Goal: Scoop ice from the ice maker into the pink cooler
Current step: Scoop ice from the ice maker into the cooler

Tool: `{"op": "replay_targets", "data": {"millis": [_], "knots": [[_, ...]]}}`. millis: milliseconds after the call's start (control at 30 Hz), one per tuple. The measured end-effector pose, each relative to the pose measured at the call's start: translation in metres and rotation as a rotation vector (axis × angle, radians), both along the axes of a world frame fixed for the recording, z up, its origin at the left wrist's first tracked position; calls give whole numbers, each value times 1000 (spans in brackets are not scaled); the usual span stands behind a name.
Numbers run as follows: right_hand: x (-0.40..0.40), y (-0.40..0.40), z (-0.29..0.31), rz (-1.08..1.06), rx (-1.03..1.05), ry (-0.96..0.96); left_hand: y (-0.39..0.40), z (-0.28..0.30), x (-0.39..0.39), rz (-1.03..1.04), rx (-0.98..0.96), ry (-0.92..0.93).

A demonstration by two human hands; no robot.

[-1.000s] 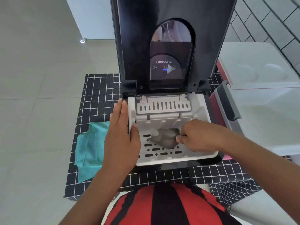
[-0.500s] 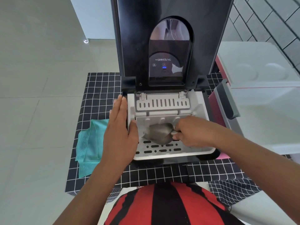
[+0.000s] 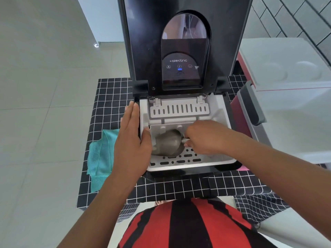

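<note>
The black ice maker (image 3: 180, 33) stands with its lid raised, showing a white slotted basket (image 3: 179, 161) inside. My right hand (image 3: 202, 138) grips the handle of a grey metal scoop (image 3: 168, 144), whose bowl lies low in the basket toward its left side. My left hand (image 3: 130, 138) rests flat with straight fingers on the maker's left rim, thumb over the basket's edge. No ice shows clearly in the basket or scoop. The pink cooler (image 3: 240, 115) stands just right of the maker, its white lid (image 3: 286, 65) up and a grey handle (image 3: 250, 104) on its near side.
A black cloth with a white grid (image 3: 109, 104) covers the small table under the maker. A folded teal towel (image 3: 102, 156) lies left of the maker, partly under my left wrist. Pale floor tiles (image 3: 39, 122) spread to the left.
My right hand has swept the scoop leftward and slightly back across the basket. My left hand has stayed on the left rim.
</note>
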State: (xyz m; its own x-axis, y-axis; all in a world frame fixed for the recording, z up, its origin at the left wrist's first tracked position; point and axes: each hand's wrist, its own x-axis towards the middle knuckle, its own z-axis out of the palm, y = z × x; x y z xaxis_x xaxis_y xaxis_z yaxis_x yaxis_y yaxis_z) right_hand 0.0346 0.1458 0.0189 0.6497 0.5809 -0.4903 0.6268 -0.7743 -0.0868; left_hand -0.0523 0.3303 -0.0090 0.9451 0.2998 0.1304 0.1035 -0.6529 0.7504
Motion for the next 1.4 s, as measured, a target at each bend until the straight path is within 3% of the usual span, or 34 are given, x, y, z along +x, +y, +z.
{"op": "replay_targets", "data": {"millis": [333, 533, 900, 1233, 1400], "knots": [[7, -13, -10, 58, 120, -64, -1, -2, 0, 13, -6, -22], [10, -28, 16, -9, 239, -168, -1, -1, -1, 12, -60, -30], [6, -46, 33, -158, 470, -58, -2, -4, -4, 45, -186, -89], [9, -64, 32, -166, 635, -95, -2, 1, -4, 37, -36, -46], [9, -76, 34, -200, 659, -216, -3, 7, -3, 10, 125, 16]]}}
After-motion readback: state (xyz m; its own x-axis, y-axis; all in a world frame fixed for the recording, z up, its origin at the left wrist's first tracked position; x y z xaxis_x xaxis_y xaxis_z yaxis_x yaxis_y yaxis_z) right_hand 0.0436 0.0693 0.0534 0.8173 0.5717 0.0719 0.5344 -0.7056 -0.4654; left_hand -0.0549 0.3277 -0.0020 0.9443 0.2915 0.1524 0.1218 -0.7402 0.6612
